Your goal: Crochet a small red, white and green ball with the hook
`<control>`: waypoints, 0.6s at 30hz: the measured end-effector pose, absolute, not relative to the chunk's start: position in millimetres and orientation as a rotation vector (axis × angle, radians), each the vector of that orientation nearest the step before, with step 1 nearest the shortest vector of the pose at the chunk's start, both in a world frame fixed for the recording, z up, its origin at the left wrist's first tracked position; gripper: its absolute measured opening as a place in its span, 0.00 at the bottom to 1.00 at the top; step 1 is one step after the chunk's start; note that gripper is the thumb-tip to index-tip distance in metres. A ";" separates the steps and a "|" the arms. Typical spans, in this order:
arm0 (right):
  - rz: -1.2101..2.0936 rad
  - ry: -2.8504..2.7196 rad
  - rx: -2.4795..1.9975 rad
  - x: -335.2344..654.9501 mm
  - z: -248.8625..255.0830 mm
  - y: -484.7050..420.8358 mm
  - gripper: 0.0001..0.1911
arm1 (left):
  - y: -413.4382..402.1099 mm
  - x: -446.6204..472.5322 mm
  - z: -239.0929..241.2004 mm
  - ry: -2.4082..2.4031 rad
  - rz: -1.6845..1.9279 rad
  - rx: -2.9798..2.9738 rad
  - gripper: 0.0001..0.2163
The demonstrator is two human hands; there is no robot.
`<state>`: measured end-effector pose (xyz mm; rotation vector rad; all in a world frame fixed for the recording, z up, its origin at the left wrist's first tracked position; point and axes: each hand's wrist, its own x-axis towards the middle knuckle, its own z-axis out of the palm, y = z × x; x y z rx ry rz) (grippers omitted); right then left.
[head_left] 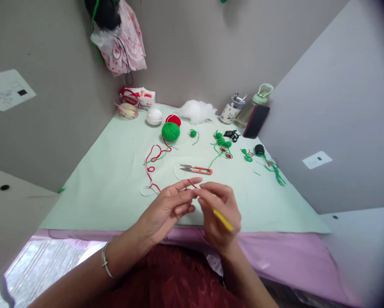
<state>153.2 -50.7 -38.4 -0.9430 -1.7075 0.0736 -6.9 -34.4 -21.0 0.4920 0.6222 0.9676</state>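
My left hand has red yarn running over its index finger, with the thumb pressed against the fingers. Closed around a crochet hook with a yellow handle is my right hand, its fingertips meeting those of the left. The hook's tip is hidden between the fingers. Red and white yarn trails in loops from the left hand towards a red yarn ball and a green yarn ball. Just beyond the hands lie thread snips with orange handles.
Small green crocheted pieces and a black spool lie to the right. Along the back are a white yarn ball, white stuffing, a pen cup, a bottle and a leaning phone. Grey partitions enclose the table.
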 end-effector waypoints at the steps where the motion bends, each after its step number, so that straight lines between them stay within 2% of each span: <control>1: 0.202 -1.617 -0.948 153.4 -35.4 -50.1 0.13 | -33.6 -7.6 -20.5 0.605 0.958 0.469 0.16; 5: 0.658 -1.308 -0.847 151.9 -25.5 -44.3 0.11 | -33.6 -8.0 -16.3 0.644 1.047 0.534 0.14; 8: 0.744 -1.320 -0.853 149.0 -25.5 -40.0 0.09 | -36.8 -5.8 -14.0 0.694 1.057 0.643 0.16; 12: 0.639 -1.405 -0.889 147.0 -28.3 -42.3 0.11 | -37.6 -4.4 -13.8 0.771 1.109 0.738 0.14; 18: 0.126 -1.699 -0.915 149.7 -40.5 -50.6 0.19 | -33.4 -2.4 -20.2 0.726 1.085 0.587 0.20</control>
